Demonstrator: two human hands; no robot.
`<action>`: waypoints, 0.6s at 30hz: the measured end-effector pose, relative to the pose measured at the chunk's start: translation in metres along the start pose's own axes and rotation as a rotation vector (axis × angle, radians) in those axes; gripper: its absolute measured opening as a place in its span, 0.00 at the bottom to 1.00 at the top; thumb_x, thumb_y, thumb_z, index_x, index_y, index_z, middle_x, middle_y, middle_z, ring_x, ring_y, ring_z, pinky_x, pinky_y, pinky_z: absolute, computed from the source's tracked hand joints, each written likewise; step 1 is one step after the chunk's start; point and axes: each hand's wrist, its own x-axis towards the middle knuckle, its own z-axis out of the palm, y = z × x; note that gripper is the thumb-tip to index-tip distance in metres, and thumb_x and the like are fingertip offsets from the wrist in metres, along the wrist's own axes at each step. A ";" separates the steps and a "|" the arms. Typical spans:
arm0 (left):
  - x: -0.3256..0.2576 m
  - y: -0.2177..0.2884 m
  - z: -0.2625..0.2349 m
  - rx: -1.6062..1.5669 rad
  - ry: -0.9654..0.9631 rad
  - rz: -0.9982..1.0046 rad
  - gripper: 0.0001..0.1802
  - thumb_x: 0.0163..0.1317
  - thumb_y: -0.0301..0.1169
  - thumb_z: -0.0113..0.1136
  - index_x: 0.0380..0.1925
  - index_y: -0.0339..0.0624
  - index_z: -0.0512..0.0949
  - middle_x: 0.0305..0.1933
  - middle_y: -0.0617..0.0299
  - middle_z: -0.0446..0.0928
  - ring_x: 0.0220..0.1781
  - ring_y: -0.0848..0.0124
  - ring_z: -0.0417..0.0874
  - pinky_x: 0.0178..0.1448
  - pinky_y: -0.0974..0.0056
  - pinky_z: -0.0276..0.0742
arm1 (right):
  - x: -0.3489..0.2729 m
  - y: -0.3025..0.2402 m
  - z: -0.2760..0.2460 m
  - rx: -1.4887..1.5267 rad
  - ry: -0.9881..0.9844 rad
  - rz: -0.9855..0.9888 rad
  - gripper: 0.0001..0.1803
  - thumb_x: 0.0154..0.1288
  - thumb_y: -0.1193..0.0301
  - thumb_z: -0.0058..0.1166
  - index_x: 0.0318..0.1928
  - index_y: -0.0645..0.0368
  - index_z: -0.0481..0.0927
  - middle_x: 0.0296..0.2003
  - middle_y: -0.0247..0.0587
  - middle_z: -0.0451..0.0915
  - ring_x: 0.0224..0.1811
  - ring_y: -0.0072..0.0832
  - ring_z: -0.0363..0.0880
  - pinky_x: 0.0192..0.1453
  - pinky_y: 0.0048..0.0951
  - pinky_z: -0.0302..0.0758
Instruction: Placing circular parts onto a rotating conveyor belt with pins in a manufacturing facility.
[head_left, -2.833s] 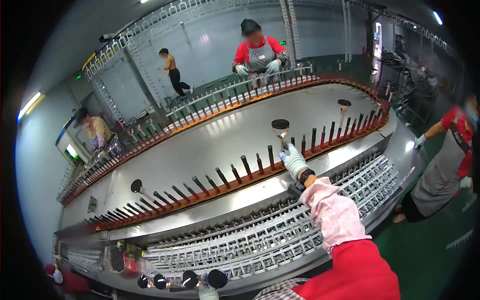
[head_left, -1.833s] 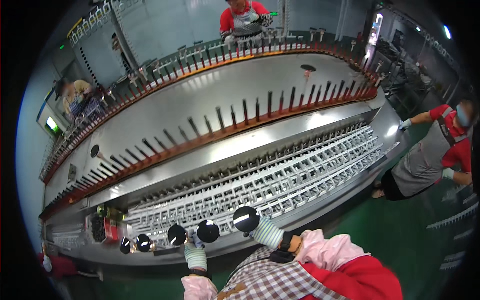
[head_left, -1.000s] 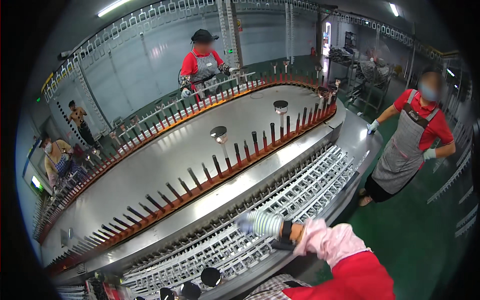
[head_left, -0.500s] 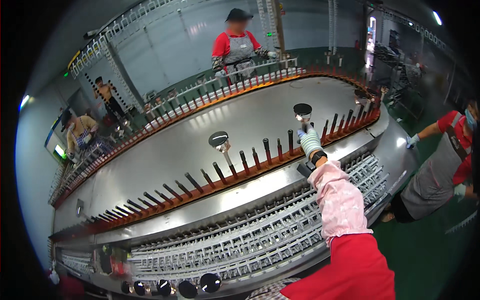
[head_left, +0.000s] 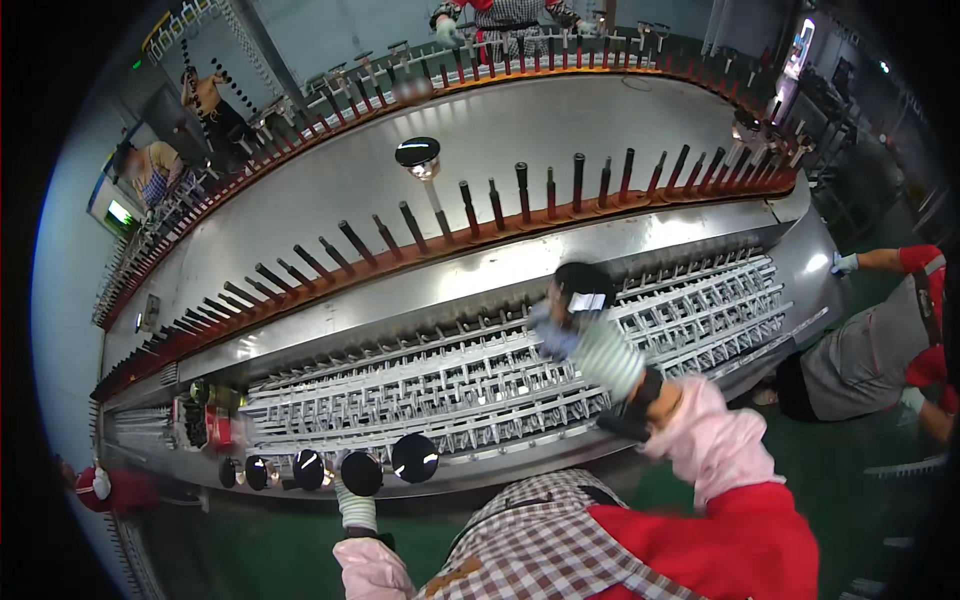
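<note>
My right hand [head_left: 583, 338], in a striped grey glove, hovers over the white wire rack [head_left: 440, 385], fingers closed on a black round cap [head_left: 585, 285]; the hand is blurred. At the bottom edge, my left hand [head_left: 355, 503] holds a row of several black round caps [head_left: 363, 472], and only its glove cuff shows. Behind the rack runs an orange rail with black pegs [head_left: 520, 195]. One peg carries a black-topped piece [head_left: 417, 154]; another such piece [head_left: 746, 126] stands at the far right of the rail.
A curved steel conveyor table [head_left: 560, 120] lies beyond the pegs. A person in a grey apron with red sleeves [head_left: 860, 350] works at the right. Another person [head_left: 505, 14] stands across the table, and two more [head_left: 150, 170] are at the far left. Red parts [head_left: 205, 425] sit at the rack's left end.
My right hand has pulled back from the peg rail to above the white rack, now with a black cap in it. The view has tilted down, showing my left hand's caps.
</note>
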 end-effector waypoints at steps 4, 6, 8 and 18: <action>0.032 -0.026 -0.002 0.062 0.162 0.163 0.18 0.65 0.47 0.47 0.43 0.47 0.75 0.40 0.57 0.79 0.40 0.60 0.81 0.48 0.53 0.79 | -0.075 0.088 0.007 -0.472 -0.092 -0.065 0.13 0.62 0.72 0.57 0.47 0.59 0.78 0.30 0.31 0.79 0.29 0.18 0.76 0.34 0.21 0.76; 0.017 0.011 -0.076 0.151 0.113 0.203 0.31 0.64 0.55 0.43 0.55 0.42 0.69 0.50 0.56 0.77 0.45 0.61 0.81 0.44 0.61 0.81 | -0.080 0.148 0.029 -0.828 -0.255 -0.302 0.14 0.62 0.73 0.56 0.49 0.60 0.76 0.34 0.32 0.79 0.33 0.18 0.77 0.38 0.19 0.76; 0.018 0.003 -0.072 0.237 0.098 0.184 0.18 0.65 0.39 0.49 0.52 0.45 0.71 0.52 0.54 0.74 0.52 0.64 0.76 0.59 0.61 0.71 | -0.084 0.142 0.043 -0.822 -0.263 -0.365 0.15 0.63 0.73 0.52 0.50 0.58 0.76 0.37 0.35 0.79 0.36 0.23 0.78 0.42 0.25 0.76; 0.031 -0.022 0.017 0.736 0.331 0.299 0.21 0.60 0.22 0.50 0.55 0.39 0.67 0.46 0.57 0.77 0.42 0.68 0.78 0.45 0.63 0.75 | -0.073 0.143 0.029 -1.102 -0.045 0.035 0.15 0.62 0.66 0.51 0.50 0.53 0.76 0.28 0.51 0.80 0.31 0.46 0.80 0.36 0.41 0.75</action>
